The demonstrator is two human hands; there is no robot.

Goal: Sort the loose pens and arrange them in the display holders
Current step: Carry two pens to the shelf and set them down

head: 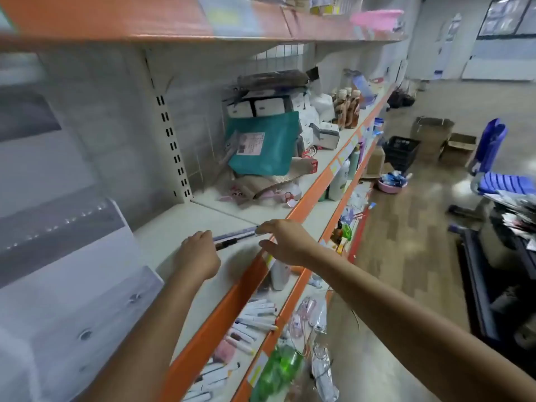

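- The lower shelf, nearest the viewer, holds a row of loose markers [255,317] behind its orange shelf edge [220,309]. They are unsorted, so I judge most of the task is still ahead.
- A clear display holder [87,314] stands at the left on the upper shelf [179,224], close beside the left forearm. It is the likely target for what is in hand.
- The left hand [200,255] is closed, its fingers curled round the near ends of two pens held just above the shelf: a bluish pen [236,235] and, beneath it, a dark pen [226,244]. Both stick out to the right.
- The right hand [285,242] is half open. Its forefinger meets the far tip of the bluish pen and the thumb is spread below. Motion blur keeps me from telling whether it really pinches the tip or only touches it.
- The step looks like squaring up or separating the pair. To do it well:
  - keep the left grip firm and level;
  - let the right fingertips draw out or nudge one pen at a time along its length;
  - line up the tips so the caps face one way before turning toward the holder.
- The teal bag [266,143] and boxes further along the shelf are well apart from the hands, so there is room to work.
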